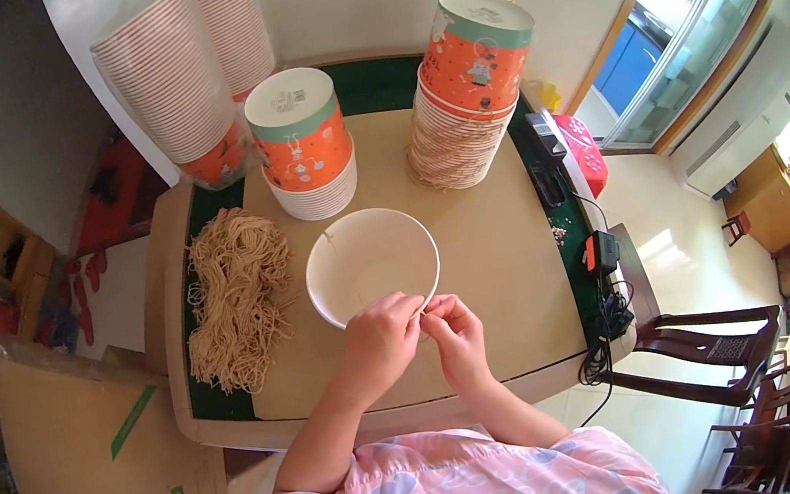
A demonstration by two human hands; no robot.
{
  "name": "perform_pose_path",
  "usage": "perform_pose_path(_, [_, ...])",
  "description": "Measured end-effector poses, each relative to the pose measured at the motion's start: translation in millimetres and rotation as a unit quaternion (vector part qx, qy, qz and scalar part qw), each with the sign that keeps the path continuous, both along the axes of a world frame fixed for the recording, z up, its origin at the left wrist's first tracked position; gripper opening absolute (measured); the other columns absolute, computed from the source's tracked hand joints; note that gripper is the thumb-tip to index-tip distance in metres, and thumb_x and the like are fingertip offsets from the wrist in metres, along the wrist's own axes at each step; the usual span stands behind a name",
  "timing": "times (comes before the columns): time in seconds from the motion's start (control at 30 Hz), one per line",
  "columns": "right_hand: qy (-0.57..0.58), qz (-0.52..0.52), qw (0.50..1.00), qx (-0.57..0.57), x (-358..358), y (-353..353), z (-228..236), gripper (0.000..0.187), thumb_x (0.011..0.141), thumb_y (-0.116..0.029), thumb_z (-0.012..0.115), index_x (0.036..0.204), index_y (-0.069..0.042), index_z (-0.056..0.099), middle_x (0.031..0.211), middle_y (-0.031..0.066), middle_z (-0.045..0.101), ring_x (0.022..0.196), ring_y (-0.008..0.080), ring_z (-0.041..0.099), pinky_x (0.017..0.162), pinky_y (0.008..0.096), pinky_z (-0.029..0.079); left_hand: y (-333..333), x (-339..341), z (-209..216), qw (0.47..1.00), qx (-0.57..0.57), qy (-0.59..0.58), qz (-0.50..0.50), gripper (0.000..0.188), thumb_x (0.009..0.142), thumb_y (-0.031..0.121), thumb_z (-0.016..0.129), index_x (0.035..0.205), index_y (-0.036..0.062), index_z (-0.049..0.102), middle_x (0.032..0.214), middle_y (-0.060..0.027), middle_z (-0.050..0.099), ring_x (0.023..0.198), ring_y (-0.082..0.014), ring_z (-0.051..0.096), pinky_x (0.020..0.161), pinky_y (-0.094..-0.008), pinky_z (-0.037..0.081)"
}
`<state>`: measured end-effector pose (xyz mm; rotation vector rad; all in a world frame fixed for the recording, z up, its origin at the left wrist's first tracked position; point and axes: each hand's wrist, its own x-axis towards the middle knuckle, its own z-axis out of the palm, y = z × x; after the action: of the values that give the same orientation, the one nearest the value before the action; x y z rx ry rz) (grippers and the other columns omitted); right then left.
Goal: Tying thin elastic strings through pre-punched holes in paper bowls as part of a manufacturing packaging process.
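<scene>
The near-right rim of the white bucket (369, 256) is pinched narrowly by the left hand (378, 340) and the right hand (458, 337); whether anything else is held cannot be told. Across from the grip, a strand (329, 239) seems already fastened, so the pinched side is judged unfinished. Plenty is left in the cord bundle (239, 299) left of the grip

White paper tub (366, 256): smooth, faint sheen. Cord bundle (236, 300): matt, rough, stringy fibre. Printed tub stack (303, 155): smooth paper, slightly glossy. Surface (503, 262): smooth tan top. Carton (89, 442): matt cardboard. Shirt (469, 489): printed cloth. Chair (763, 347): dark glossy wood. Floor (650, 196): smooth, shiny.
</scene>
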<state>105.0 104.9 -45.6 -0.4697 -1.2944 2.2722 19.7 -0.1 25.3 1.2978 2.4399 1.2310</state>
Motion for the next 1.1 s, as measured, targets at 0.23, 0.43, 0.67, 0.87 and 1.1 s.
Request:
perform_pose_path(0.23, [0.005,-0.015,1.0,0.01,-1,0,1,0.005,0.086,0.003,0.056,0.085,-0.002,0.054,0.097,0.0045,0.056,0.087,0.0126,0.055,0.081,0.0281,0.047,1,2,2,1.0,-0.009,0.005,-0.001,0.019,0.081,0.004,0.06,0.1,0.004,0.064,0.087,-0.0135,0.062,0.077,-0.0325,0.062,0.066,-0.0409,0.05])
perform_pose_path(0.43, [0.0,-0.012,1.0,-0.002,-1,1,1,0.005,0.087,0.002,0.056,0.086,-0.002,0.054,0.097,0.0045,0.057,0.086,0.0122,0.056,0.08,0.0275,0.047,2,2,0,1.0,-0.019,0.0,-0.001,0.019,0.081,0.004,0.06,0.1,0.0039,0.064,0.087,-0.0133,0.062,0.078,-0.0324,0.062,0.067,-0.0407,0.05])
perform_pose_path(0.67, [-0.021,0.004,1.0,-0.015,1,7,-4,0.004,0.09,0.0,0.056,0.087,-0.003,0.055,0.093,0.0032,0.058,0.084,0.0107,0.057,0.078,0.0264,0.048,4,2,-5,1.0,-0.016,-0.004,-0.016,0.019,0.082,0.004,0.06,0.101,0.0027,0.064,0.088,-0.0145,0.062,0.079,-0.0319,0.062,0.067,-0.0403,0.05])
perform_pose_path(0.87, [-0.048,0.042,0.998,-0.005,4,25,-10,0.003,0.09,-0.004,0.059,0.089,-0.002,0.056,0.089,0.0032,0.061,0.082,0.0108,0.059,0.076,0.0263,0.05,6,-8,-17,0.995,0.016,-0.079,-0.061,0.017,0.085,0.005,0.059,0.099,0.0001,0.065,0.087,-0.0162,0.064,0.076,-0.0311,0.063,0.066,-0.0379,0.05])
perform_pose_path(1.1, [-0.079,0.09,0.993,-0.002,12,37,-11,0.007,0.091,-0.005,0.06,0.096,-0.002,0.057,0.09,0.0034,0.063,0.08,0.0102,0.059,0.074,0.025,0.049,21,-8,-22,0.995,0.021,-0.091,-0.025,0.01,0.085,0.005,0.059,0.088,-0.001,0.066,0.08,-0.0165,0.065,0.071,-0.0298,0.065,0.063,-0.0368,0.05])
